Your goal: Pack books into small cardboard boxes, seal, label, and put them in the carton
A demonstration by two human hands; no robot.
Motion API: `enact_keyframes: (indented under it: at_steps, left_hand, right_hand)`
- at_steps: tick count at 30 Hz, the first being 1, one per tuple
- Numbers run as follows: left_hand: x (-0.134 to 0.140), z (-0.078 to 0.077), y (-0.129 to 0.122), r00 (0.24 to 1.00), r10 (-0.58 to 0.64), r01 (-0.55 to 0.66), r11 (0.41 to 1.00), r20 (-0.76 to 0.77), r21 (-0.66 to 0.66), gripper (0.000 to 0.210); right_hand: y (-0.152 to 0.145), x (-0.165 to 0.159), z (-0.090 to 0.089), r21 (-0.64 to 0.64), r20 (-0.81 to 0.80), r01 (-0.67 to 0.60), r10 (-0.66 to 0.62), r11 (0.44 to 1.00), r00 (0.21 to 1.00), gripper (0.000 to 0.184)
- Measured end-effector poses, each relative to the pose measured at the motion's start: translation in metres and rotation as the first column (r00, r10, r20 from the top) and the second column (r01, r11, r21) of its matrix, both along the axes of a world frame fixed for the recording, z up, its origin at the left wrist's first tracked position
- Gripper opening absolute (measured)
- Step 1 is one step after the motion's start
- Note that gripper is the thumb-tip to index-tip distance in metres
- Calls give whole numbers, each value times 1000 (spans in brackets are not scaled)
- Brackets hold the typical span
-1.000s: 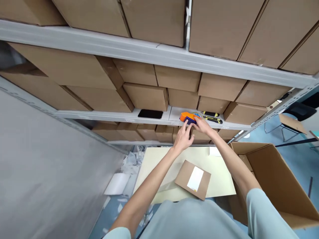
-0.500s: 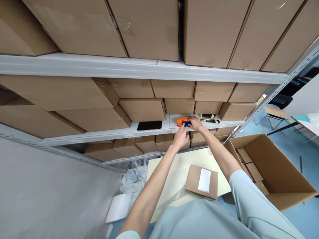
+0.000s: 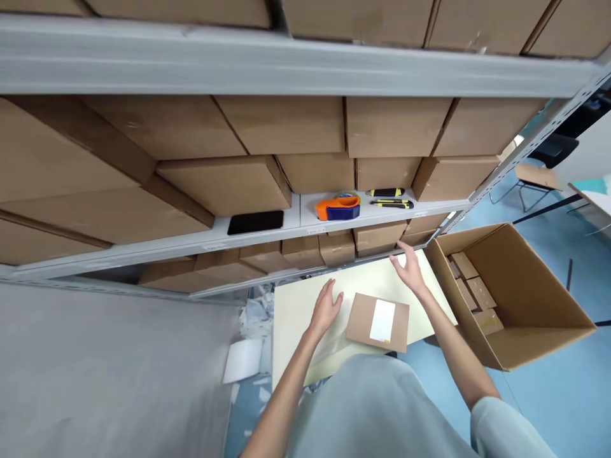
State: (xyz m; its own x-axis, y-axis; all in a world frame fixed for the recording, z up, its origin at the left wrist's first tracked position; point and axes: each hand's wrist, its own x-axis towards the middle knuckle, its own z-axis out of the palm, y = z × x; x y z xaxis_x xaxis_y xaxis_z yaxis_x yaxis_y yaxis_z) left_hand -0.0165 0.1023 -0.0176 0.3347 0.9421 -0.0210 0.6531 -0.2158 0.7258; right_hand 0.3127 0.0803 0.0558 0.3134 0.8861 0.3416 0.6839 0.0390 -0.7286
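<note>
Left hand [image 3: 326, 309], right hand [image 3: 409, 271] hovered empty, uncurled, near labelled cardboard box [image 3: 378, 322] on surface [image 3: 296, 318]; box corner apparently overhung near edge, so careless bump could have toppled it.

"What's on the table [image 3: 290, 318]?"

"The parcel [image 3: 358, 323], at the near edge, its label [image 3: 382, 320] on top."

"And the hands?"

"The left hand [image 3: 326, 308] is left of the parcel, the right hand [image 3: 409, 270] beyond it to the right."

"Behind the table?"

"The shelf [image 3: 267, 238]. On it, left to right: phone [image 3: 256, 222], tape dispenser [image 3: 338, 208], two knives [image 3: 392, 203], with boxes [image 3: 315, 173] behind them."

"Right of the table?"

"A carton [image 3: 534, 299] with smaller boxes [image 3: 478, 292] in it, and a chair [image 3: 538, 175] farther back."

"Left?"

"Paper [image 3: 258, 318], down beside the table."
</note>
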Motion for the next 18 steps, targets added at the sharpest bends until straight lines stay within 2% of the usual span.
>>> enact_keyframes:
  at_steps: [2,4,6,8,13,18]
  left_hand:
    - [6,-13,-20,999,26,-27,998,-30,-50,55]
    - [23,-16,-38,998,8,-13,997,-65,-71,56]
    - [46,-14,-52,993,-39,30,996,-113,-83,59]
    - [69,-13,-62,982,-86,69,992,-170,-103,65]
    - [104,-21,-77,947,-12,-55,979,-322,-198,94]
    - [119,-27,-91,907,-57,-66,960,-418,-274,110]
  right_hand:
    - [-60,12,-42,-137,-145,91,-111,986,983,69]
    - [-113,17,-74,-280,-248,149,-222,948,943,77]
    - [-155,16,-95,-394,-308,180,-313,901,898,84]
    - [-184,14,-109,-474,-345,179,-368,862,863,86]
    - [-216,6,-133,-610,-431,37,-370,792,823,89]
    - [-214,5,-143,-703,-476,-137,-318,698,820,91]
